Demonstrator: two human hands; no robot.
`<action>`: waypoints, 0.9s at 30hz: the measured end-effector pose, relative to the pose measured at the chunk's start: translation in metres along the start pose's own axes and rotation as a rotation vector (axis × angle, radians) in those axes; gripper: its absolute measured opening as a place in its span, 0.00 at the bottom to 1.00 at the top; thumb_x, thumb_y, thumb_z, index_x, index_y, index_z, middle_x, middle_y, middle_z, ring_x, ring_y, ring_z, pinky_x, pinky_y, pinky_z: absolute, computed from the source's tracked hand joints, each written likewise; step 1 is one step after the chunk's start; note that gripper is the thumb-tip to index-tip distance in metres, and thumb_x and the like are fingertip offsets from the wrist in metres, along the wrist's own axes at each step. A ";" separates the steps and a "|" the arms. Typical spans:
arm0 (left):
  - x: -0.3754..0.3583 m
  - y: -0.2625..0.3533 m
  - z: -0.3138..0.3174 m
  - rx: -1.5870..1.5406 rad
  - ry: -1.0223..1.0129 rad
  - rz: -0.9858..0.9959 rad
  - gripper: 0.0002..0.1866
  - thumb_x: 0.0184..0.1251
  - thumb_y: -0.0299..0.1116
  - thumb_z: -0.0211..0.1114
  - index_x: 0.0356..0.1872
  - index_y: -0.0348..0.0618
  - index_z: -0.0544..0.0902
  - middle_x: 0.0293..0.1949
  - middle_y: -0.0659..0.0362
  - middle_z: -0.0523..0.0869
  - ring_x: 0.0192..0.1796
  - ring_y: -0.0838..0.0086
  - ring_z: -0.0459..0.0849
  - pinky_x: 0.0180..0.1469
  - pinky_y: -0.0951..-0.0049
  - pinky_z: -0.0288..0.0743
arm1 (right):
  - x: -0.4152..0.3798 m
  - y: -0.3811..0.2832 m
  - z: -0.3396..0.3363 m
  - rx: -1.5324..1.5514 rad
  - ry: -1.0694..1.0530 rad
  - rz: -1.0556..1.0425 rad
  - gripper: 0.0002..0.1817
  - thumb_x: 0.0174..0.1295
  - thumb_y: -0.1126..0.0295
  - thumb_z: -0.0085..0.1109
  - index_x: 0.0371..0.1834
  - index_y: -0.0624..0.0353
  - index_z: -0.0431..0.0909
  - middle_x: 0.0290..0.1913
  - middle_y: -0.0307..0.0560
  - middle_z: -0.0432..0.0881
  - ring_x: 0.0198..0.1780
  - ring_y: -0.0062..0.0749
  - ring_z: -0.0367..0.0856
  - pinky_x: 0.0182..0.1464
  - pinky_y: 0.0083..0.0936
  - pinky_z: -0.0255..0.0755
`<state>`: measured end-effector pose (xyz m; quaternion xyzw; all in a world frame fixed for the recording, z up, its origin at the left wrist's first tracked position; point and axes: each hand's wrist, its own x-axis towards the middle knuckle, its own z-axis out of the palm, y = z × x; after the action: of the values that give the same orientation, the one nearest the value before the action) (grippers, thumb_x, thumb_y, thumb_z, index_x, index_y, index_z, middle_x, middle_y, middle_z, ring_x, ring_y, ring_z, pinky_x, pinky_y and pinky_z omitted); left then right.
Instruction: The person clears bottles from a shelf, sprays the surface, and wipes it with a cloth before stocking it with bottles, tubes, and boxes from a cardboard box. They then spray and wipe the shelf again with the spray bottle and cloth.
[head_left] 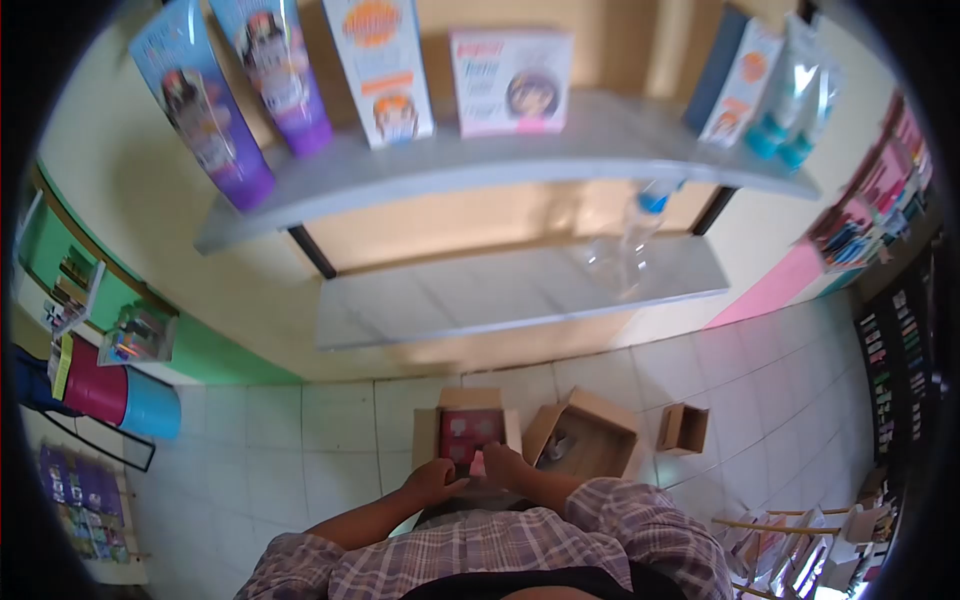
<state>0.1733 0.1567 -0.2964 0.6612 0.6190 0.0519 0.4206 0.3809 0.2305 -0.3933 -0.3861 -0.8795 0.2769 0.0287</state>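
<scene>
On the tiled floor below me, a cardboard box (426, 438) stands with its flaps up, and dark red packs (470, 428) fill it. My left hand (436, 480) is at the box's near left corner with its fingers curled; what they grip, if anything, is hidden. At the near right side, my right hand (506, 467) is closed on a small pink item (478, 464), too small to name exactly. A second open carton (600, 440) lies just right of my right hand, with a crumpled light-coloured piece inside.
Ahead hangs a grey shelf (610, 145) with purple tubes (215, 140), cartons and teal-capped packs. A lower shelf (430, 298) holds a clear bottle (640, 235). A small brown box (684, 430) stands right; red and blue bins (150, 402) stand left.
</scene>
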 end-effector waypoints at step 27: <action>-0.048 0.420 -0.295 -0.321 0.932 0.928 0.20 0.71 0.33 0.68 0.59 0.34 0.79 0.43 0.52 0.87 0.38 0.73 0.87 0.39 0.73 0.80 | -0.083 -0.142 -0.592 0.803 0.677 -0.497 0.31 0.57 0.73 0.70 0.61 0.71 0.67 0.53 0.53 0.82 0.55 0.33 0.80 0.57 0.30 0.76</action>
<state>0.3142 0.3112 0.1748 0.6964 0.3721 0.5981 0.1371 0.5015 0.3699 0.1933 -0.1937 -0.7115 0.4349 0.5168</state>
